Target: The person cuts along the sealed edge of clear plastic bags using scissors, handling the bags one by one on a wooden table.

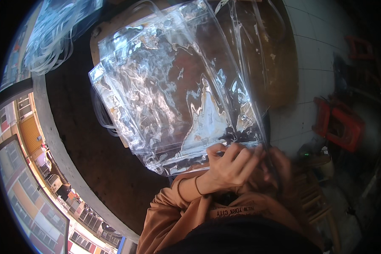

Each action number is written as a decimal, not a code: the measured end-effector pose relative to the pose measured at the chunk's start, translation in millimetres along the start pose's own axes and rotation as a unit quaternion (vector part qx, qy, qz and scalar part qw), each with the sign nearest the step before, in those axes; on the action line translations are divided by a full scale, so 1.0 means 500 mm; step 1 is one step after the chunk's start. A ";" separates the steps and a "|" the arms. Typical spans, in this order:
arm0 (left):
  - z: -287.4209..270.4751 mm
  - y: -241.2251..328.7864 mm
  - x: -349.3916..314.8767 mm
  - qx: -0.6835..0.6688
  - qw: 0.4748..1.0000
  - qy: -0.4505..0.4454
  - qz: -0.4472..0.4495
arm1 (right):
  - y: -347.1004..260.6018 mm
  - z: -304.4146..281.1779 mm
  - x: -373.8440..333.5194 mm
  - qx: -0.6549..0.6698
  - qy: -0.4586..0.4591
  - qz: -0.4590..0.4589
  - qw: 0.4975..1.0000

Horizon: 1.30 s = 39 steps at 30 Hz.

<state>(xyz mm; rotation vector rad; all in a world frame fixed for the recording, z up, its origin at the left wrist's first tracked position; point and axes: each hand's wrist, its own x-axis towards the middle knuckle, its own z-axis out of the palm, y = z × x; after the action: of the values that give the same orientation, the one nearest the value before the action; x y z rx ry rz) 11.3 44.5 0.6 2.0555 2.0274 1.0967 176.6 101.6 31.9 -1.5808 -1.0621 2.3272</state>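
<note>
A large clear plastic bag (156,93), wrinkled and shiny, lies flat across a brown wooden table (281,80). Loop-like clear strips stick out at its left side and top. My left hand (233,163) is at its near right corner, fingers curled and pinched on the plastic edge. Close beside it, my right hand (277,169) is dim and smeared by motion near the same corner. What its fingers do is not visible. More clear plastic (249,51) with long folds lies along the bag's right side.
A pile of clear plastic pieces with strap loops (59,38) sits at the far left. Red stools (343,125) stand on the tiled floor to the right, with a wooden chair (315,197) nearer me. A window ledge (57,127) curves along the left, buildings beyond it.
</note>
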 end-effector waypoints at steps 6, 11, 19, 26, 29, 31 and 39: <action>0.000 -0.003 -0.006 0.001 1.000 0.000 0.020 | 0.010 -0.006 0.006 -0.005 -0.020 -0.050 0.999; -0.002 -0.001 -0.005 0.002 1.000 0.000 0.009 | 0.014 -0.006 0.008 -0.035 -0.004 -0.044 0.998; -0.021 -0.001 0.003 -0.003 1.000 -0.008 -0.005 | 0.023 -0.028 0.006 -0.065 0.004 -0.122 0.990; -0.034 -0.015 -0.015 -0.016 1.000 0.010 -0.012 | -0.049 -0.064 0.119 -0.361 0.231 -0.292 0.855; -0.046 -0.017 -0.026 -0.015 0.999 0.002 -0.028 | -0.058 -0.067 0.200 -0.436 0.295 -0.361 0.769; -0.043 -0.010 -0.009 -0.017 0.999 -0.003 -0.047 | -0.067 -0.077 0.222 -0.458 0.330 -0.386 0.730; -0.071 -0.010 -0.027 0.004 0.997 -0.019 -0.079 | -0.114 -0.002 0.138 -0.601 0.205 -0.456 0.623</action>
<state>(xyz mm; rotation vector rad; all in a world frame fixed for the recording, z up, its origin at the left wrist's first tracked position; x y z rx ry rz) -9.6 18.1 18.7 1.8657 2.1358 1.0174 132.0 177.0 14.1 -1.0475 -2.6110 0.3771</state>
